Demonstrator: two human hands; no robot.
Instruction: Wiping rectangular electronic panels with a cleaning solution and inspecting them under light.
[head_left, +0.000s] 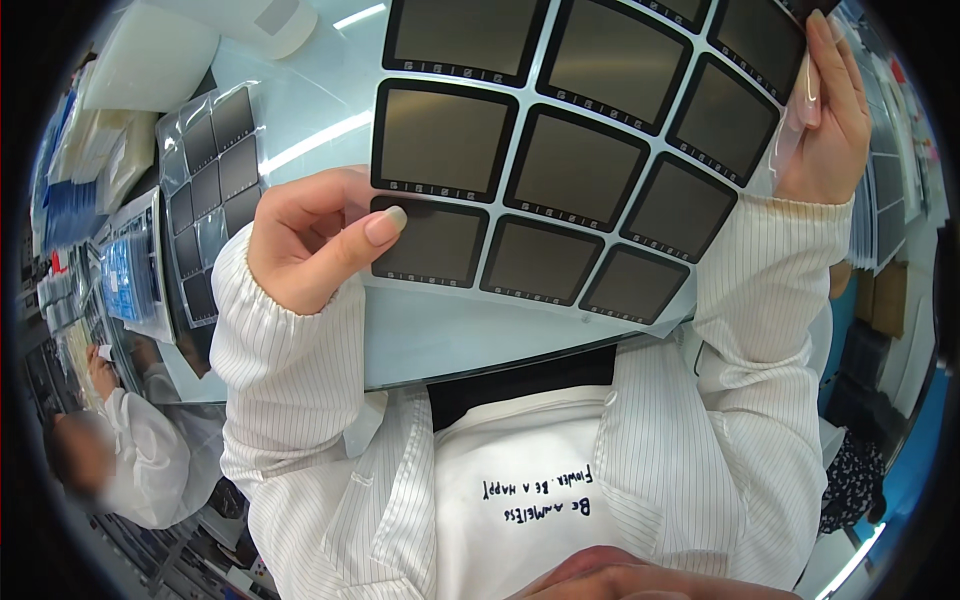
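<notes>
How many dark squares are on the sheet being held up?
12 show on the sheet: three rows of three, plus three cut off along the top. The left hand and right hand may hide more.

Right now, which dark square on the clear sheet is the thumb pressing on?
The left hand presses its thumb on the dark square panel at the near left corner of the clear plastic sheet. The other squares lie untouched; the right hand grips the sheet's far edge.

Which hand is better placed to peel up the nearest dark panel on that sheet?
Probably the left hand: its thumb already rests on the corner dark panel of the sheet of panels. The right hand grips the sheet's far edge, holding it up.
</notes>
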